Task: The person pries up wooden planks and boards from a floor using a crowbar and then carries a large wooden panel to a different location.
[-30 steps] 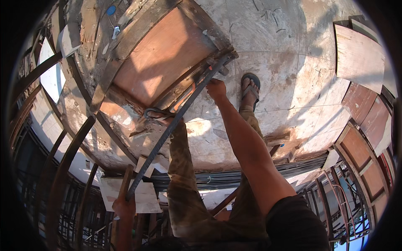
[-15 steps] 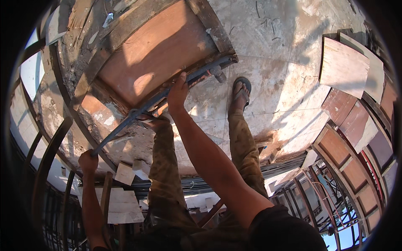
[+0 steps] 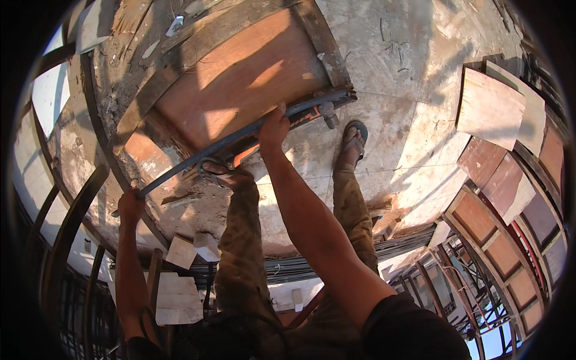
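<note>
A long, dark grey bar (image 3: 207, 153), apparently metal, slants along the near edge of a framed plywood panel (image 3: 240, 78) on the ground. My left hand (image 3: 131, 207) is closed round its lower left part, and a short end pokes out beyond the fist. Farther along, my right hand (image 3: 274, 127) is closed at the bar, its fingertips reaching over the top. Close beside the bar lies a hammer (image 3: 327, 114) with an orange and black handle; whether my right hand also grips that handle is hidden. My left foot (image 3: 225, 175), in a sandal, is next to the orange part.
My right foot (image 3: 353, 144) stands on the pale, stained floor (image 3: 390, 132). Wooden boards (image 3: 489, 105) and framed panels (image 3: 492, 240) are stacked at the right. Several dark rods (image 3: 396, 249) lie behind my legs. Curved-looking beams (image 3: 75, 207) line the left, beside debris.
My left hand has moved up and slightly right with its end of the bar. My right hand has shifted slightly right along with it. The whole view has also shifted a little.
</note>
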